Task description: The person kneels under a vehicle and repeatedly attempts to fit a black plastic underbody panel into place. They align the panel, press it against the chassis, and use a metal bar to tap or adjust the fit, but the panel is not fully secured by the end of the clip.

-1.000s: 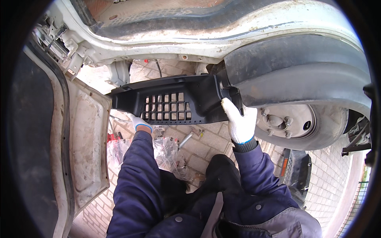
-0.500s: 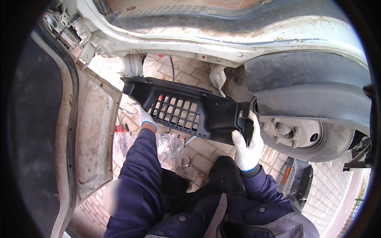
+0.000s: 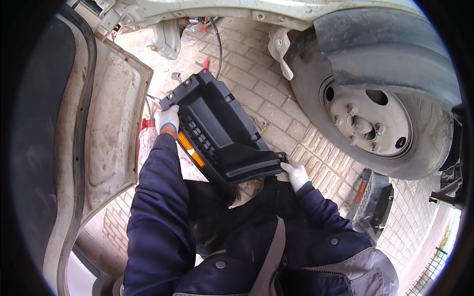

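Observation:
I hold a black plastic step panel (image 3: 212, 123) at a slant over the paving, with an orange reflector (image 3: 191, 148) along its near left edge and small square openings beside it. My left hand (image 3: 169, 120), in a white glove with blue trim, grips the panel's left end. My right hand (image 3: 295, 173), also gloved, holds its lower right corner, with part of the fingers hidden. Beneath and behind the panel's left side are plastic wrap and red items (image 3: 147, 125), partly covered.
An open white vehicle door (image 3: 110, 118) stands at left. The white body frame (image 3: 229, 11) runs across the top, with a hanging cable (image 3: 217, 44) and bracket (image 3: 279, 48). A wheel (image 3: 364, 127) under a dark fender is at right, above another step piece (image 3: 365, 202) lying on the paving (image 3: 296, 118).
Both hands have tipped the panel over and turned it, so its orange reflector now shows and it sits diagonally. My view has shifted, showing more of the wheel.

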Motion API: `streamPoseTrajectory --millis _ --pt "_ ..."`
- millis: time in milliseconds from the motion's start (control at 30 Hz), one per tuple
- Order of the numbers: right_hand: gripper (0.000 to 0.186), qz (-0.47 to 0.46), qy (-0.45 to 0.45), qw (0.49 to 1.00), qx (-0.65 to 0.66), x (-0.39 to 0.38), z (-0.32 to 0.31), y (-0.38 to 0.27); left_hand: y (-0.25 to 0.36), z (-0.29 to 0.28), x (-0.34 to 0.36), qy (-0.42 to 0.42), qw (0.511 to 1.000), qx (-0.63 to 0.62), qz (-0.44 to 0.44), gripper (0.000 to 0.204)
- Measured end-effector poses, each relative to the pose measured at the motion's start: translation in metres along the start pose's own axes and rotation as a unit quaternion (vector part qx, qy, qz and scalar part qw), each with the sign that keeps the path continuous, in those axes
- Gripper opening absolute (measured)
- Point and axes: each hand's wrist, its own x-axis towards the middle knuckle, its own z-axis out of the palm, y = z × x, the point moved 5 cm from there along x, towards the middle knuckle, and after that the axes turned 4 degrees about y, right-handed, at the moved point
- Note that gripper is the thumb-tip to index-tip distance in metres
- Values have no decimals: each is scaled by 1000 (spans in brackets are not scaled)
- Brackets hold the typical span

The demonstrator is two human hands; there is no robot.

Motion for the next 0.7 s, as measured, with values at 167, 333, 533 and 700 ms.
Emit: streamPoseTrajectory --millis 167,333,533,700 --pt "50 -4 -25 1000 8 20 -1 32 59 -70 -26 94 986 46 126 58" --pt "33 -10 49 987 -155 66 -15 36 76 -71 -54 74 977 131 148 79" --pt "40 -113 8 922 -370 126 25 54 98 -88 -82 7 949 165 267 71" --pt "42 -145 -114 769 -612 146 78 68 111 -108 -101 -7 939 191 287 70"
